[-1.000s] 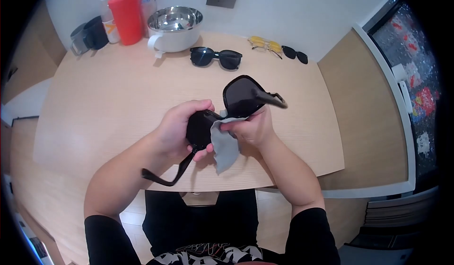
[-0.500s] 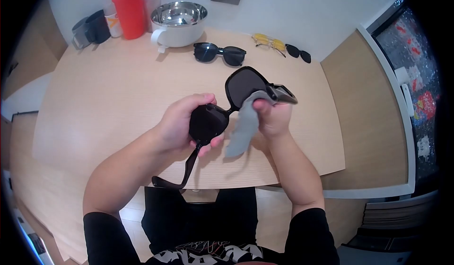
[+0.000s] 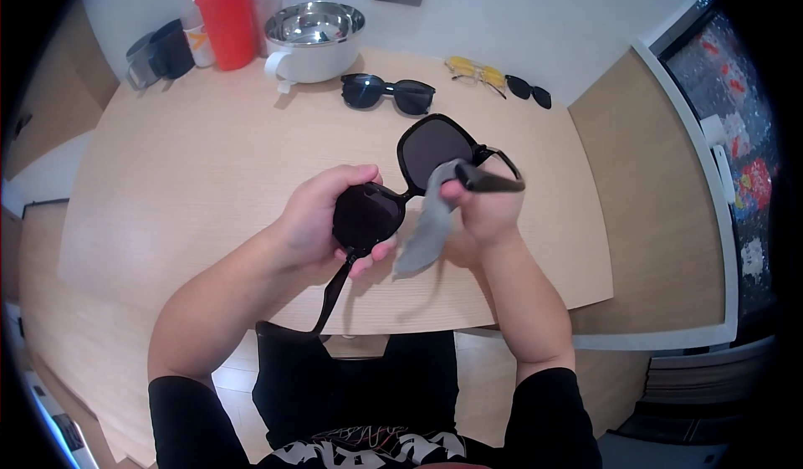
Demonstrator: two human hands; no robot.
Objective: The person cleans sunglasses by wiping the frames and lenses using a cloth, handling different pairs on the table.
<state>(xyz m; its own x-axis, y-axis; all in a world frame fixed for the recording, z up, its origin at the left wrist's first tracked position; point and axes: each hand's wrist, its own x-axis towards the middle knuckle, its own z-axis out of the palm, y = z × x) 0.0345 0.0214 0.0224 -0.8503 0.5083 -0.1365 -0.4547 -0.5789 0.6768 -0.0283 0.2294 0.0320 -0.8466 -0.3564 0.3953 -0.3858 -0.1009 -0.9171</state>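
Large black sunglasses (image 3: 366, 218) are held over the table, tilted, with both temples unfolded. My left hand (image 3: 314, 218) is closed round the left lens and rim, thumb on top and fingertips below. My right hand (image 3: 489, 210) pinches a grey cloth (image 3: 425, 239) against the lower edge of the right lens, beside the right temple. The cloth's loose end hangs down between my hands. Part of my right hand's fingers is hidden behind the cloth and the temple.
Behind lie dark sunglasses (image 3: 388, 94), yellow-tinted glasses (image 3: 477, 71) and small black sunglasses (image 3: 529, 92). A white-handled steel bowl (image 3: 314, 59), a red jug (image 3: 226, 21), a bottle (image 3: 197, 42) and dark mugs (image 3: 171, 49) stand at the back left of the table (image 3: 184, 151).
My right hand has moved right and slightly up with the cloth, from near the bridge to the right lens's lower edge. The sunglasses have shifted slightly and their right temple hangs lower.
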